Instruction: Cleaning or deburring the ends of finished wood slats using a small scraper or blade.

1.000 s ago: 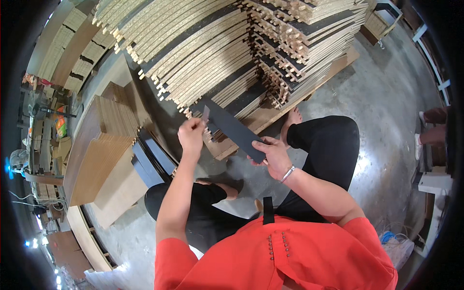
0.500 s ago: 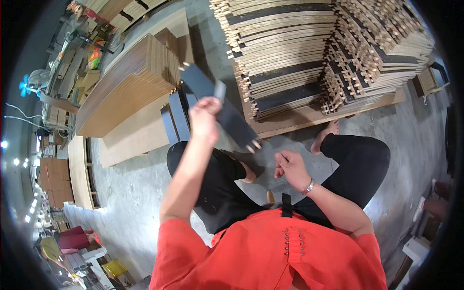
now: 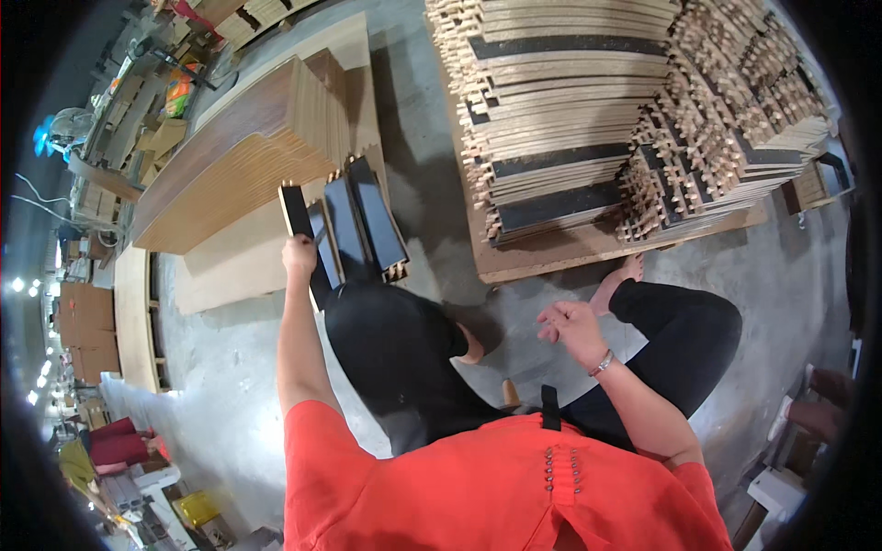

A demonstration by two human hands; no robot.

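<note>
My left hand (image 3: 299, 254) is reaching out to the left, closed on the near part of a narrow dark board (image 3: 295, 211) with pale edges and wooden dowels at its far end. A small grey flat piece (image 3: 321, 237) shows beside the fingers; whether I hold it too is unclear. Right of that board stand similar dark boards (image 3: 378, 216) with dowel ends, leaning close together next to my left knee. My right hand (image 3: 568, 326) hovers between my knees, fingers loosely bent and apart, holding nothing visible.
A tall stack of dowelled boards (image 3: 560, 129) sits on a low wooden platform (image 3: 551, 261) ahead and to the right. Brown curved panels (image 3: 239, 156) are stacked at the left on a flat sheet (image 3: 230, 271). Another person's feet (image 3: 781, 418) show at the far right.
My left hand has moved left, and the dark board that lay slanted in front of me is gone from there. The flat grey tool in that hand is now mostly hidden. My right hand has loosened.
</note>
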